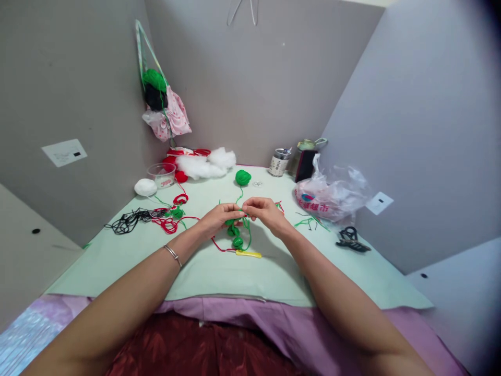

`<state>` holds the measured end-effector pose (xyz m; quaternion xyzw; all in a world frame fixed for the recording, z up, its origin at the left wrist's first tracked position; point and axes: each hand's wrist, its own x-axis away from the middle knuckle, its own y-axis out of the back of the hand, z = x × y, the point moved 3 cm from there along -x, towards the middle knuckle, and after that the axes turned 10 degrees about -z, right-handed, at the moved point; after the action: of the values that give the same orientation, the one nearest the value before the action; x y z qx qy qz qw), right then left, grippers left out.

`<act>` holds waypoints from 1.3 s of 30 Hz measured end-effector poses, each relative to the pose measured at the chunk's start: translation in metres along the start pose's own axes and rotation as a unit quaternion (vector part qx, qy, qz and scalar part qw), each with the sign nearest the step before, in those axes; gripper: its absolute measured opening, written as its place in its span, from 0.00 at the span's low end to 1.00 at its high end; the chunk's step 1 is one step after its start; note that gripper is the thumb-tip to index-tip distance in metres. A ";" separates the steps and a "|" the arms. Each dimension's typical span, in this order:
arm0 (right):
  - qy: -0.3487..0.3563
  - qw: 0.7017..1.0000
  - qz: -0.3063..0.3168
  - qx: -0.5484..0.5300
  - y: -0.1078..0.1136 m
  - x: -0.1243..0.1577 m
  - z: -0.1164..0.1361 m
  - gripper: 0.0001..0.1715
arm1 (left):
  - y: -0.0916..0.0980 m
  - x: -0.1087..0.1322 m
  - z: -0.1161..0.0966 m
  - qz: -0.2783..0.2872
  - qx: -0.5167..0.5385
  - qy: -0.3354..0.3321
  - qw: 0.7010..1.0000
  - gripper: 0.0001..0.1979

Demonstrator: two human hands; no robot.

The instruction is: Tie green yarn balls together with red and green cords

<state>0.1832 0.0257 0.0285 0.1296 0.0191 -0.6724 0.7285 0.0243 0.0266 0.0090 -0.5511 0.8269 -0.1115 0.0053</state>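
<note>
Both hands meet over the middle of the table. My left hand [220, 216] is closed on a green crocheted piece [233, 230], whose rounded green parts hang below the fingers. My right hand [265, 211] pinches at the upper end of the same work, fingertips nearly touching the left ones; whether it holds yarn or the piece itself is too small to tell. A strand climbs from the hands to a green yarn ball [243, 177]. Just below lies a yellow-handled crochet hook [249, 254], with red yarn [223, 249] beside it.
Left are black yarn [135, 220], red yarn [168, 225], a clear plastic tub [162, 175] and a white ball [145, 187]. White stuffing [205, 164] lies at the back. Right are a can [279, 163], a plastic bag [332, 196], green yarn scraps [311, 222] and a black hair claw [351, 240].
</note>
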 end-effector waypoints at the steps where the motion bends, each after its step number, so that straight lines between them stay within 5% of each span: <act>1: -0.007 1.000 -0.016 -0.011 0.001 -0.001 -0.001 0.12 | 0.000 0.000 0.000 0.011 0.000 0.001 1.000 0.16; 6: -0.052 0.982 -0.122 -0.137 0.011 -0.003 -0.001 0.13 | -0.001 -0.003 0.005 0.056 0.014 0.000 0.998 0.14; 11: -0.129 0.973 0.022 -0.191 0.000 0.001 0.000 0.19 | 0.000 -0.004 0.009 0.073 0.016 0.010 0.997 0.14; 13: -0.136 0.969 0.026 -0.203 0.003 -0.001 -0.001 0.18 | 0.000 -0.005 0.009 0.079 -0.004 0.009 0.997 0.14; 16: -0.111 0.960 -0.036 -0.256 0.016 -0.008 -0.003 0.18 | 0.001 -0.007 0.010 0.088 -0.019 0.008 0.996 0.14; 27: -0.160 0.944 -0.088 -0.275 0.024 -0.013 -0.016 0.10 | 0.009 -0.007 0.005 0.048 -0.021 -0.006 0.999 0.17; 32: -0.139 0.928 -0.176 -0.297 0.028 -0.017 -0.029 0.06 | 0.009 -0.006 0.000 0.055 -0.019 -0.038 0.998 0.19; 39: -0.120 0.920 -0.249 -0.279 0.039 -0.021 -0.042 0.04 | 0.014 -0.007 -0.001 0.054 -0.024 -0.022 0.998 0.11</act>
<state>0.2256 0.0576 -0.0010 -0.1697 0.1501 -0.8098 0.5412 0.0139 0.0384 0.0061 -0.5080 0.8576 -0.0791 0.0164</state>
